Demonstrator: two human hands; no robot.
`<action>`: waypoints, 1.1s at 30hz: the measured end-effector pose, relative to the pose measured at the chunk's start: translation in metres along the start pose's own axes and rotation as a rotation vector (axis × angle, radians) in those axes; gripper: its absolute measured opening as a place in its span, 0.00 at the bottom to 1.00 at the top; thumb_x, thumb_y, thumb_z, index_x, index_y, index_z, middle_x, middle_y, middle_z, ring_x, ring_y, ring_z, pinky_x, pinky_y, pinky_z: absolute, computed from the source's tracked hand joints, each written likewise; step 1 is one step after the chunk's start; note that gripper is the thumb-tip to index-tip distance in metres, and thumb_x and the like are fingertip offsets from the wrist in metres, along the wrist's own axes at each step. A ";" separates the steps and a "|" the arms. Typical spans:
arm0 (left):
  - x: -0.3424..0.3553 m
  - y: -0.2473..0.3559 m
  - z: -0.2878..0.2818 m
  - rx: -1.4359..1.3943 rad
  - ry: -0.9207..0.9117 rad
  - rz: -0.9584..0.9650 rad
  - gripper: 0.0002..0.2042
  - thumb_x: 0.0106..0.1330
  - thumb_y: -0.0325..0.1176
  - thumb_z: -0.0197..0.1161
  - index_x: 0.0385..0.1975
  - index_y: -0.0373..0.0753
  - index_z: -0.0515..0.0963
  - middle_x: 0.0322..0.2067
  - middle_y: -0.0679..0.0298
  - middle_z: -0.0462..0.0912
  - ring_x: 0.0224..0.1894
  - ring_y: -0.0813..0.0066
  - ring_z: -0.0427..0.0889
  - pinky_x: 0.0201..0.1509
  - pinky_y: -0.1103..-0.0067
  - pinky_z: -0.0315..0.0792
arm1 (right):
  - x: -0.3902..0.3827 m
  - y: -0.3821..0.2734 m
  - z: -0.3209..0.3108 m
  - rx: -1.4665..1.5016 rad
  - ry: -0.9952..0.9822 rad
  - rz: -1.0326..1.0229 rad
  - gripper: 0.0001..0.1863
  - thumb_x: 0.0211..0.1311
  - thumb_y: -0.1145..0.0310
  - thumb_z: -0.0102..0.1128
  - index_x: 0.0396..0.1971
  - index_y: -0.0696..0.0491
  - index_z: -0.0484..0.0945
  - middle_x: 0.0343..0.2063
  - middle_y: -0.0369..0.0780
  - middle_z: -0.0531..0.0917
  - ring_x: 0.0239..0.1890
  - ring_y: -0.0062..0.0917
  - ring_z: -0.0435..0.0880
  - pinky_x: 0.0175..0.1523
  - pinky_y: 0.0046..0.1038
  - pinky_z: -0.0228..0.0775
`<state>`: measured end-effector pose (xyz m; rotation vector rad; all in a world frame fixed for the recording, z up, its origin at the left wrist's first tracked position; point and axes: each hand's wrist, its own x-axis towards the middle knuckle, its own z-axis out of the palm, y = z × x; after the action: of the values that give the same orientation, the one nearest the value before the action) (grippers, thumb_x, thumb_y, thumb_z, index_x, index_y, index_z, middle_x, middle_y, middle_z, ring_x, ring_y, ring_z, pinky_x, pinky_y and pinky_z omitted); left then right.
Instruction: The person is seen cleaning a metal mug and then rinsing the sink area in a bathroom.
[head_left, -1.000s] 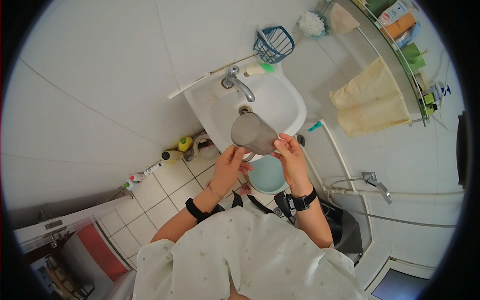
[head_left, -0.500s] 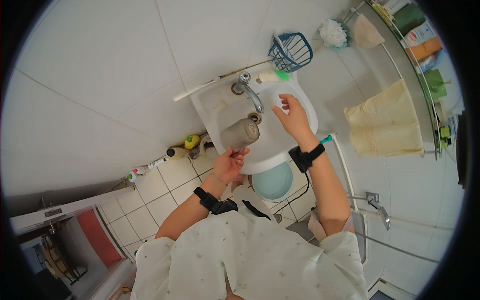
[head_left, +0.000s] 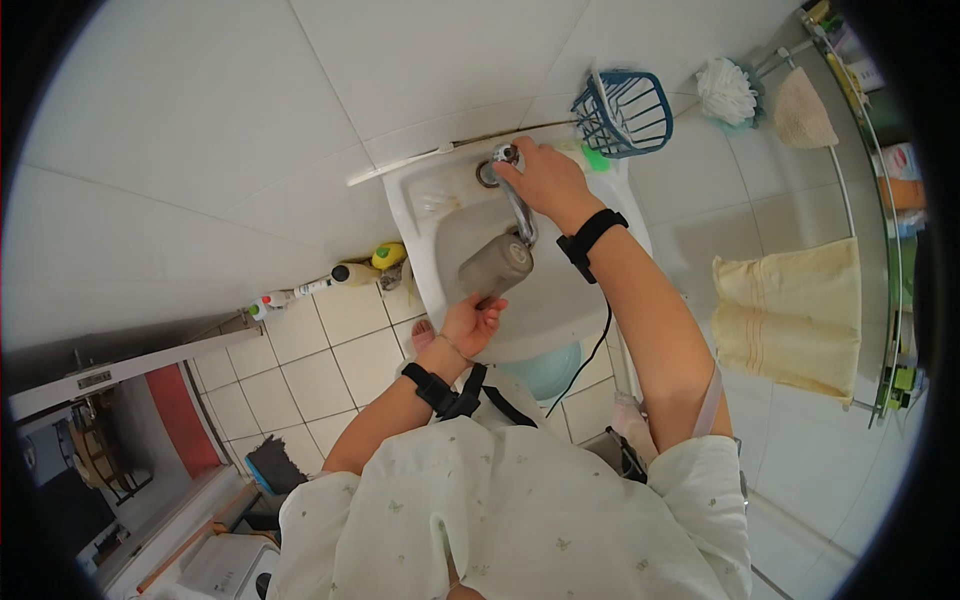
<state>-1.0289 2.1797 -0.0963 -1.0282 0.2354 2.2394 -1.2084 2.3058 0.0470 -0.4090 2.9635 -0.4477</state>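
My left hand [head_left: 470, 328] grips a smoky grey translucent cup [head_left: 488, 266] near its lower end, holding it sideways over the white sink [head_left: 588, 305] with the cup's base tilted up under the spout. My right hand [head_left: 546, 178] reaches over the basin and closes on the top of the chrome faucet [head_left: 521, 217]. A pale bar and green item [head_left: 595, 158] sit on the sink's back corner, partly behind that hand, below a blue wire basket [head_left: 630, 112].
A yellow towel [head_left: 786, 320], mesh puffs [head_left: 727, 92] and a glass shelf [head_left: 893, 330] of bottles line the right wall. Cleaning bottles [head_left: 352, 274] stand along the left wall. A pale blue basin [head_left: 545, 372] lies under the sink. An open doorway [head_left: 183, 410] is at lower left.
The cup has turned from held in both hands to held by my left hand alone, base upward. My right hand released it and moved up onto the faucet top.
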 end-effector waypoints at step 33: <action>0.023 0.013 -0.002 0.065 0.035 -0.049 0.17 0.74 0.42 0.36 0.40 0.35 0.68 0.28 0.59 0.78 0.22 0.79 0.72 0.24 0.86 0.69 | -0.078 0.081 0.113 1.902 -0.152 0.887 0.17 0.48 0.82 0.44 0.41 0.65 0.71 0.31 0.45 0.79 0.33 0.31 0.80 0.40 0.25 0.77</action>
<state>-1.0469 2.1803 -0.1153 -1.0288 0.2929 2.1572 -1.1360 2.3717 -0.0789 0.8921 1.1289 -2.2081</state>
